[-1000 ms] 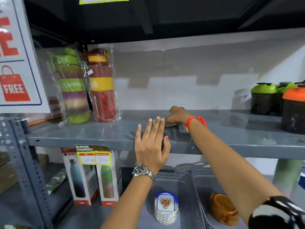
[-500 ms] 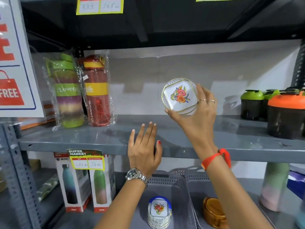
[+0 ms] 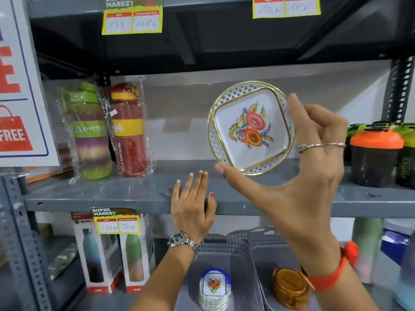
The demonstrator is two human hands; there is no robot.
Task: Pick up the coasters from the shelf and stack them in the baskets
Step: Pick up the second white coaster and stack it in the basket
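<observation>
My right hand (image 3: 298,176) holds a white coaster (image 3: 250,127) with a gold rim and a flower print, face toward me, in front of the grey shelf (image 3: 112,194). Thumb below, fingers on its right edge. My left hand (image 3: 193,209) rests flat against the shelf's front edge, fingers spread, holding nothing. Below, a grey basket (image 3: 222,248) holds a stack of matching white coasters (image 3: 214,288) topped by a blue-rimmed one. A second grey basket (image 3: 267,245) to its right holds a stack of brown coasters (image 3: 289,288).
Two wrapped bottles, green (image 3: 89,131) and red (image 3: 129,131), stand at the shelf's left. Shaker cups with orange (image 3: 375,156) and green lids stand at the right. Boxed bottles (image 3: 112,254) sit on the lower shelf left of the baskets. A sale sign (image 3: 20,86) hangs at the far left.
My right hand picked the coaster off the shelf, lifted it and brought it closer toward me. My left hand stayed at the shelf edge.
</observation>
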